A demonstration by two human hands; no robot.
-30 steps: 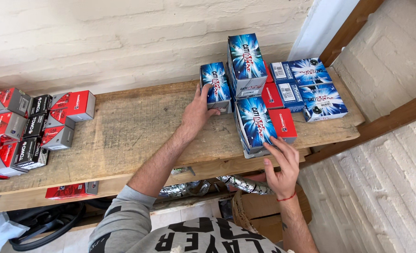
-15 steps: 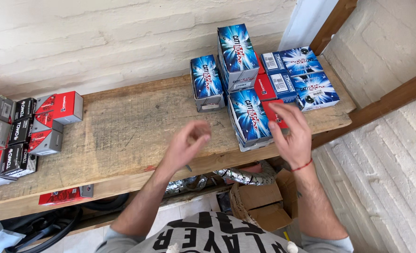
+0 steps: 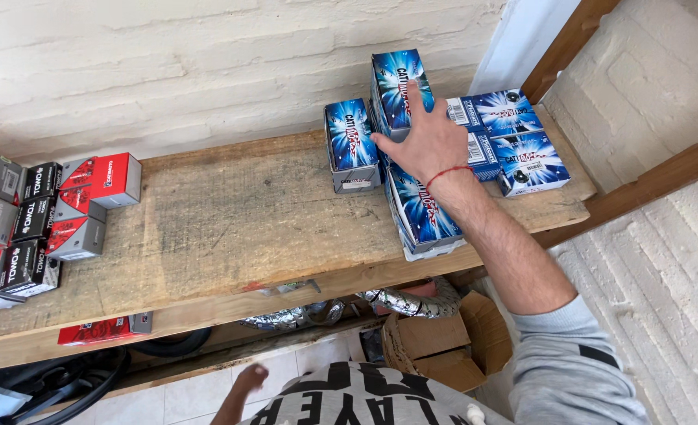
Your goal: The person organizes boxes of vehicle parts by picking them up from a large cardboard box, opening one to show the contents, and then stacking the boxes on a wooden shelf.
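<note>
Right hand reaching across a rough wooden shelf against a white-painted brick wall, palm down on the tall blue box standing upright at the back of a cluster of blue cartons. Fingers spread, forefinger extended up the box's face, thumb out toward the left; hand open and pressing flat, not clamped around anything. Red string bracelet at the wrist, grey sleeve pushed back from the forearm.

Just left of the tall box, a smaller blue box upright on the shelf, close beside it. In front, beneath the forearm, a stack of flat blue boxes overhanging the shelf's front edge. To the right, more blue cartons lying flat, packed side by side up to a wooden post.

Left hand low at the bottom of the frame, under the shelf line, blurred and away from every carton; whether open or closed, cannot tell.

Far left of the shelf, well apart from the blue cluster, a pile of red, grey and black boxes. Under the shelf, silver flexible ducting, an open cardboard box and a flat red packet.
</note>
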